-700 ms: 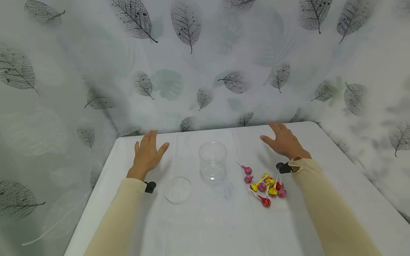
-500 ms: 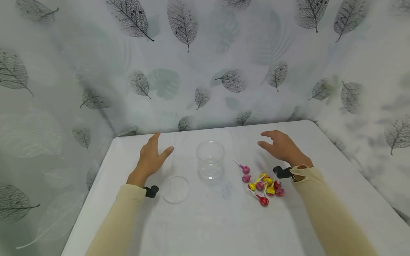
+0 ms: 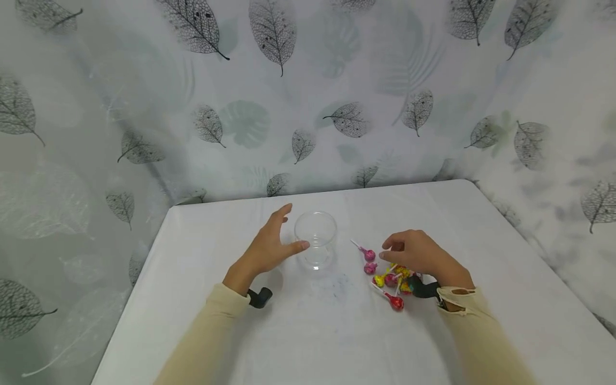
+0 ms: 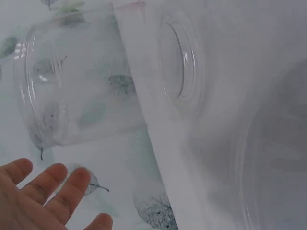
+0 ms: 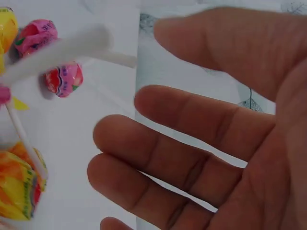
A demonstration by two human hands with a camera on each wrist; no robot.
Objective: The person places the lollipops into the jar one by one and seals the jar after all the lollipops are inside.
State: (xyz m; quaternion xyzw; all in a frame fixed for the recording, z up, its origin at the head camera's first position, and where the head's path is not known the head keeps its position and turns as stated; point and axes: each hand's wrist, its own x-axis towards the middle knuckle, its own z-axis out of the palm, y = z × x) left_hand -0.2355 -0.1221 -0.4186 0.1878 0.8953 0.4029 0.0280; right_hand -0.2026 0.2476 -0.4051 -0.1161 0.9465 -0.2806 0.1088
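A clear jar (image 3: pixel 317 259) stands upright on the white table. My left hand (image 3: pixel 268 247) is at its left side, fingers spread and thumb extended, overlapping the jar's edge in the head view. In the left wrist view the fingers (image 4: pixel 69 191) are apart from the jar (image 4: pixel 91 81), with nothing in them. My right hand (image 3: pixel 423 258) hovers over a pile of wrapped lollipops (image 3: pixel 391 279), hiding part of it. Its fingers (image 5: pixel 129 139) bend gently around nothing in the right wrist view. Pink, yellow and red wrappers show, including a pink lollipop (image 5: pixel 64 79) and a yellow one (image 5: pixel 17 187).
A clear round lid (image 4: pixel 273 158) lies on the table left of the jar, mostly hidden by my left wrist in the head view. A red lollipop (image 3: pixel 397 303) lies at the pile's near edge. Leaf-patterned sheeting (image 3: pixel 269 123) hangs behind the table (image 3: pixel 308 342).
My left hand has moved right to beside the jar, now covering most of the lid. My right hand has come down and nearer, over the lollipops, its fingers more bent.
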